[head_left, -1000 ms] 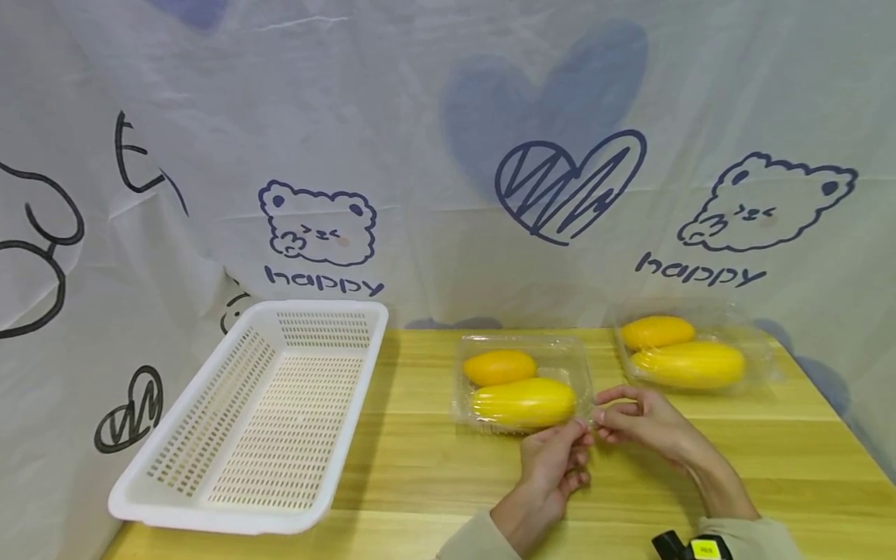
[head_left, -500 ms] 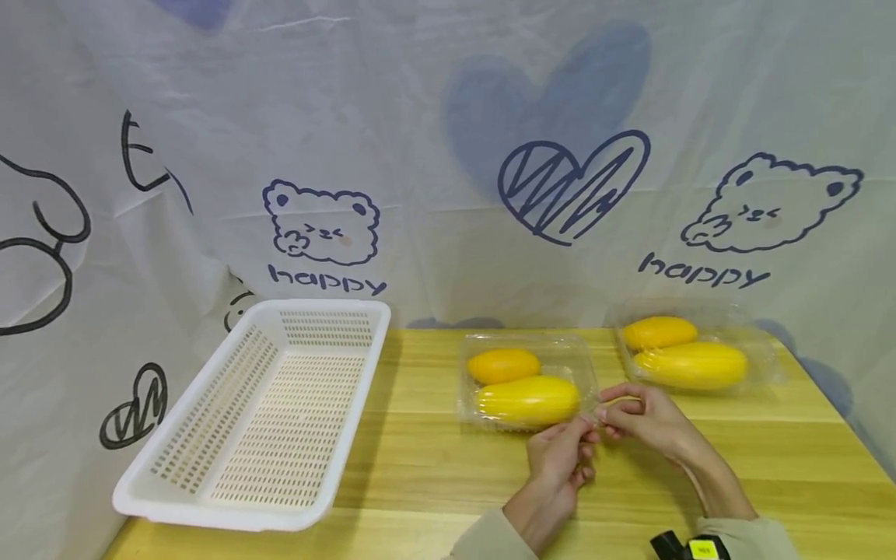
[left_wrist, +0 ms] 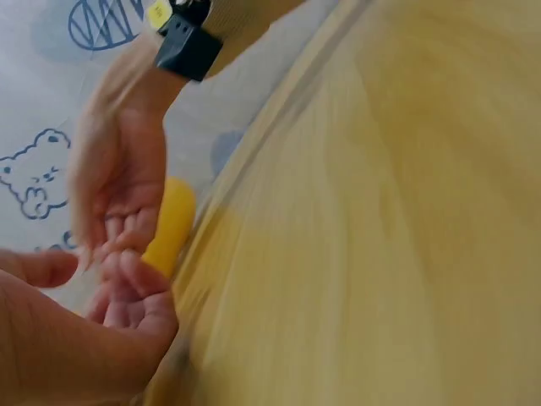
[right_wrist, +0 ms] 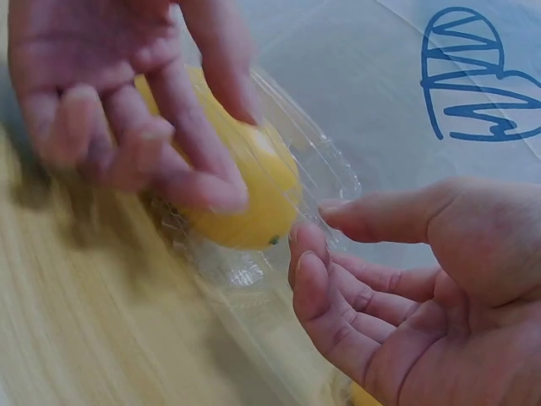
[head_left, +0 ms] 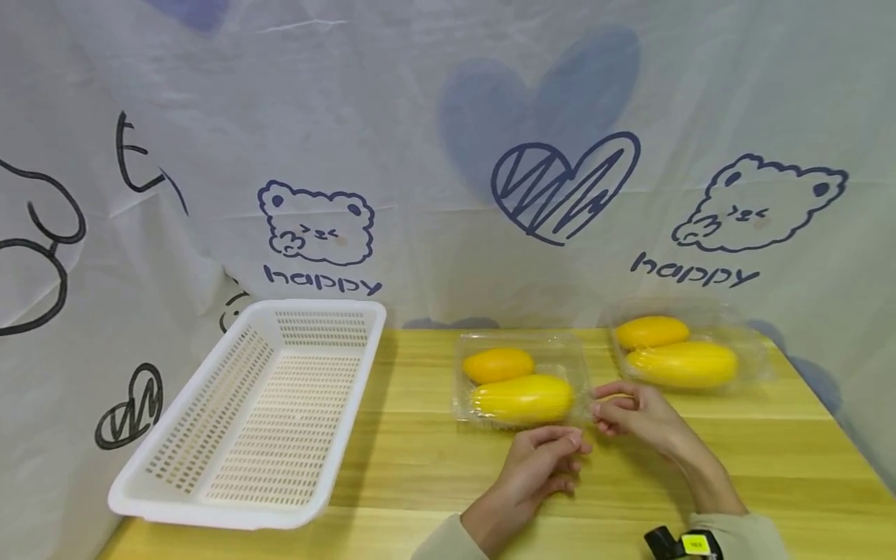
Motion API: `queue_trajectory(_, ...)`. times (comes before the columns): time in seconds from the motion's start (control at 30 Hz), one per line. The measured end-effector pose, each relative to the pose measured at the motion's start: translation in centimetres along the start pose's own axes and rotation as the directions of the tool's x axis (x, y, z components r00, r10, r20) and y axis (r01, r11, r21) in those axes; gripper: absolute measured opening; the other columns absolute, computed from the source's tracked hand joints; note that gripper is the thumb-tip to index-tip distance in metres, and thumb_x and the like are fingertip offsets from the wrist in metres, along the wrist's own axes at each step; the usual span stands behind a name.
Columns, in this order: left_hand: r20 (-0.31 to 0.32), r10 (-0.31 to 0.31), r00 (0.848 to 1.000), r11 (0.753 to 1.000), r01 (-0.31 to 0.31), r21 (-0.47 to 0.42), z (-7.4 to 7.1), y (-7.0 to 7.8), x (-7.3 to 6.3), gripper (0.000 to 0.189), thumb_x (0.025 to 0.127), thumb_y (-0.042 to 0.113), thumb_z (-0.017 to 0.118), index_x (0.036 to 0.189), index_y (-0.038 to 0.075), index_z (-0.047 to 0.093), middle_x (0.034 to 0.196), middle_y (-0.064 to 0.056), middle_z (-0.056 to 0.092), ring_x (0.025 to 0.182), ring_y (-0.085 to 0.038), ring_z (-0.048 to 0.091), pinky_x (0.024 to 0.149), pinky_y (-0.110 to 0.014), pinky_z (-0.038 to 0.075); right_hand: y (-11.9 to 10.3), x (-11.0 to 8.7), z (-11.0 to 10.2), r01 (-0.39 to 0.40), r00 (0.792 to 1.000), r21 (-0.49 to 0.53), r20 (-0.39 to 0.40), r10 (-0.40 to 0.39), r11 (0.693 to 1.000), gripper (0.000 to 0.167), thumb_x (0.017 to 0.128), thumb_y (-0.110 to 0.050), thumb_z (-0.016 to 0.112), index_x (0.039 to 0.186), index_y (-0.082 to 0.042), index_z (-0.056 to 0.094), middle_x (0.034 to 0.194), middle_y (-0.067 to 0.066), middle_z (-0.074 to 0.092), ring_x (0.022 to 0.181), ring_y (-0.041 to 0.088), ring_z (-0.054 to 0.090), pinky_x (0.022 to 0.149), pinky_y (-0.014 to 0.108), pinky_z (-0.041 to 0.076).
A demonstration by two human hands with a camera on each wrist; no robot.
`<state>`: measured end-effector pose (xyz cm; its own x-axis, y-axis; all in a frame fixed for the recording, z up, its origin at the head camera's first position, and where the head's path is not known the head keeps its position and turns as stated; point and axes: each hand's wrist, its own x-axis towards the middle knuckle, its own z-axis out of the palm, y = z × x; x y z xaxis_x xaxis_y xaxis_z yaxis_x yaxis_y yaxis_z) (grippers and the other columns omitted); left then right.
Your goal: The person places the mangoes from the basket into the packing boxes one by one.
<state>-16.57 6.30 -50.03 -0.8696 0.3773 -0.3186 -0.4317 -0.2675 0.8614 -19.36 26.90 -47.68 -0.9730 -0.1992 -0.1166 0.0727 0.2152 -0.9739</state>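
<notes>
A clear plastic box (head_left: 561, 358) stands mid-table, holding a long yellow fruit (head_left: 523, 399) and a smaller orange-yellow oval one (head_left: 498, 365). My right hand (head_left: 644, 416) is at the box's right front corner; in the right wrist view its thumb and bent fingertips come close to the clear plastic edge, with a small gap between them. Just in front of the box is my left hand (head_left: 535, 467), its fingers loosely curled around nothing. In the right wrist view the left hand (right_wrist: 127, 127) is blurred and partly covers the yellow fruit (right_wrist: 254, 199).
A white perforated basket (head_left: 322, 467) stands on the left of the wooden table (head_left: 420, 474). At the back right is a second clear box (head_left: 721, 317) with two similar yellow fruits. A printed cloth (head_left: 420, 155) hangs behind the table.
My left hand has drawn away from the box's front edge, down and to the left. The right hand stays by the box's right corner, its fingertips slightly apart from the left hand's.
</notes>
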Motion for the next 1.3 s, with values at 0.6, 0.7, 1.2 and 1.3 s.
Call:
queue_trajectory(0.6, 0.454, 0.178, 0.873, 0.540, -0.472, 0.697, -5.6, 7.7, -1.9, 0.016, 0.100, 0.010, 0.068, 0.110, -0.001, 0.074, 0.098, -0.003, 0.075, 0.083, -0.003, 0.064, 0.078, -0.020, 0.053, -0.2, -0.2, 0.1, -0.015, 1.000, 0.025, 0.017, 0.015, 1.000, 0.052, 0.102, -0.007, 0.062, 0.140, 0.022, 0.041, 0.101, 0.022, 0.072, 0.082, 0.019, 0.070, 0.075, 0.033, 0.061)
queue_trajectory(0.7, 0.400, 0.248, 0.882, 0.474, -0.471, 0.744, -6.7, 9.5, -2.4, 0.015, 0.100, 0.012, 0.067, 0.109, 0.001, 0.074, 0.097, -0.004, 0.074, 0.084, -0.009, 0.065, 0.077, -0.023, 0.054, -0.2, -0.2, 0.1, -0.014, 1.000, 0.031, 0.020, 0.013, 0.999, 0.052, 0.102, -0.007, 0.061, 0.141, 0.022, 0.040, 0.101, 0.021, 0.072, 0.082, 0.019, 0.070, 0.075, 0.033, 0.061)
queue_trajectory(1.2, 0.091, 0.483, 0.871, 0.313, -0.269, 0.911, -11.5, 11.3, -2.1, 0.019, 0.099, 0.009, 0.066, 0.114, -0.003, 0.063, 0.087, -0.009, 0.066, 0.073, -0.020, 0.064, 0.063, -0.030, 0.054, -0.2, -0.2, 0.2, -0.012, 1.000, 0.029, 0.018, 0.011, 0.999, 0.051, 0.102, -0.004, 0.060, 0.140, 0.022, 0.040, 0.101, 0.022, 0.072, 0.082, 0.018, 0.069, 0.075, 0.034, 0.061)
queue_trajectory(1.3, 0.079, 0.382, 0.921, 0.445, -0.259, 0.857, -12.3, 11.1, -1.8, 0.036, 0.103, 0.006, 0.058, 0.134, -0.010, 0.053, 0.096, -0.017, 0.068, 0.080, -0.031, 0.070, 0.066, -0.036, 0.059, -0.2, -0.2, 0.2, -0.011, 1.000, 0.026, 0.017, 0.010, 1.000, 0.051, 0.102, -0.005, 0.060, 0.141, 0.022, 0.040, 0.101, 0.022, 0.072, 0.082, 0.019, 0.070, 0.075, 0.034, 0.061)
